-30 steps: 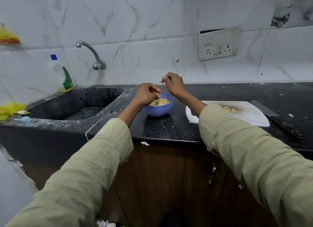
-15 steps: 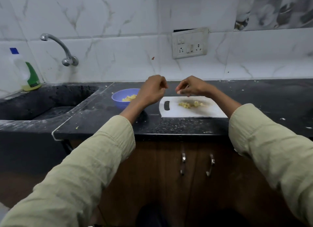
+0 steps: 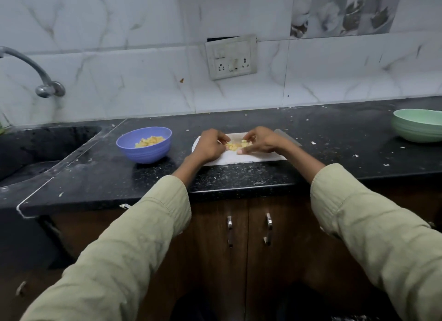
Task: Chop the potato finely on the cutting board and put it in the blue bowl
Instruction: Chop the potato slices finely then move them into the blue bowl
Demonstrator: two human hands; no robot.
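Head view: small, light, probably damp and slippery potato pieces [image 3: 235, 145] on the cutting board [image 3: 251, 158] are cupped between left hand [image 3: 210, 145] and right hand [image 3: 262, 142], best scooped from both sides towards the blue bowl [image 3: 144, 144].

place: home kitchen | cues: black stone counter [image 3: 239, 179], sink [image 3: 35, 148], tap [image 3: 35, 74], tiled wall [image 3: 119, 57]

Left hand [image 3: 208, 146]: down from above the round blue plastic bowl [image 3: 144, 144] onto the white cutting board [image 3: 241, 157].
Right hand [image 3: 260, 141]: lowered too, seemingly cupping the yellow chopped potato pile [image 3: 236, 145].
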